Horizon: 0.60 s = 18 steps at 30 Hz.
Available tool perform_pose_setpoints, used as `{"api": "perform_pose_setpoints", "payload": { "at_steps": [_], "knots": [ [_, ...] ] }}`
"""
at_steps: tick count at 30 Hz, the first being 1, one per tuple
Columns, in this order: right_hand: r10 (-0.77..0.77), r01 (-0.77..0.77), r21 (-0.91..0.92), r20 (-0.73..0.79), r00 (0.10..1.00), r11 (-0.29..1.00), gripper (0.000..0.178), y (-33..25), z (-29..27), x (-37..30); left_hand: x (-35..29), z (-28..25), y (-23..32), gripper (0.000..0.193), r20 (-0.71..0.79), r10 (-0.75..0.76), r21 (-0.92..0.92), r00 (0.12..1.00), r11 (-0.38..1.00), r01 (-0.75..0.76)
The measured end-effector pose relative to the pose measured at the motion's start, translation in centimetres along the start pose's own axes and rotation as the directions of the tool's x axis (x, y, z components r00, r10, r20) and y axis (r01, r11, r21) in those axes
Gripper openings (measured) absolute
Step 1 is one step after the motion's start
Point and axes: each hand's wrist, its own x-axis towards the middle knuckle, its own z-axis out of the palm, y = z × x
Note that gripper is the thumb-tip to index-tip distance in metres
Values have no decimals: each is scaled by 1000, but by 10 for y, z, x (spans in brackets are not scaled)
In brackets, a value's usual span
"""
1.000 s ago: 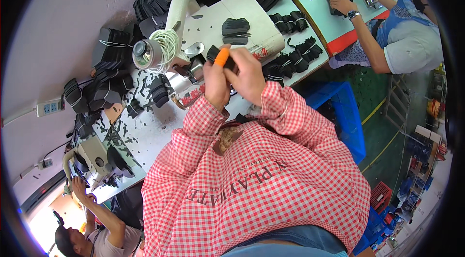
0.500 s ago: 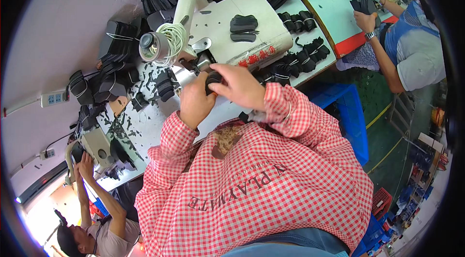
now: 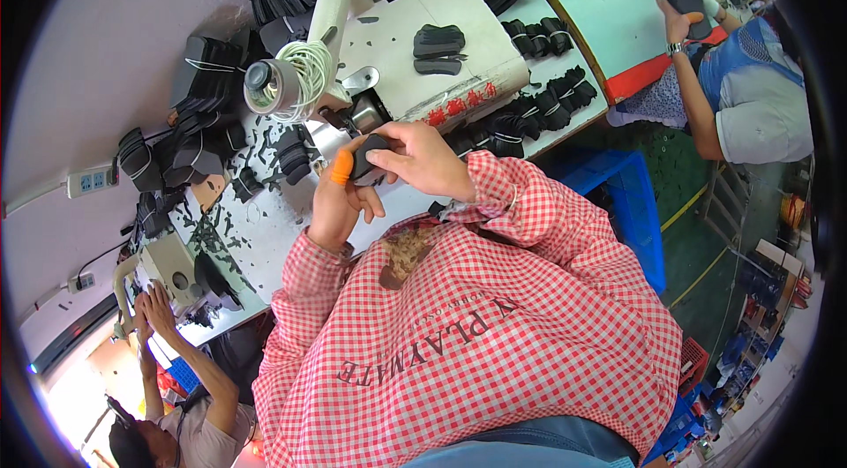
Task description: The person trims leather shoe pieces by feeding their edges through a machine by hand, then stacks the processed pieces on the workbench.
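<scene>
My right hand (image 3: 422, 157) is closed on a small black foam-like pad (image 3: 371, 155), its thumb lying across the top face. Beside it my left hand (image 3: 333, 208) is turned partly palm up, fingers apart. An orange finger cover (image 3: 341, 168) on one of its digits rests by the pad's left edge. Both hands are just in front of a white bench machine (image 3: 476, 40), near its metal working part (image 3: 363, 113). On the machine's top lie several loose dark pads (image 3: 438, 43). A coiled pale cable (image 3: 304, 80) hangs on its curved arm.
Tied bundles of black pads (image 3: 207, 67) stand left and behind; smaller tied bundles (image 3: 551, 102) line the right. Black scraps litter the white table (image 3: 265, 234). A blue crate (image 3: 648, 230) stands at my right. Co-workers (image 3: 759, 97) work at the right and lower left.
My left hand has opened and turned palm up, baring the orange finger cover. My right hand has shifted slightly left with the black pad, now more fully seen.
</scene>
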Motion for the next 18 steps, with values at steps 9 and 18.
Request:
{"api": "perform_pose_setpoints", "payload": {
  "at_steps": [9,18],
  "knots": [
    [-176,141,-360,-66,982,922,26,23,7,15,3,-1,2,37,-57,350,623,935,745,-240],
    [-26,22,-188,-19,999,982,20,28,3,30,3,-18,42,43,9,-250,153,968,957,245]
  ]
}}
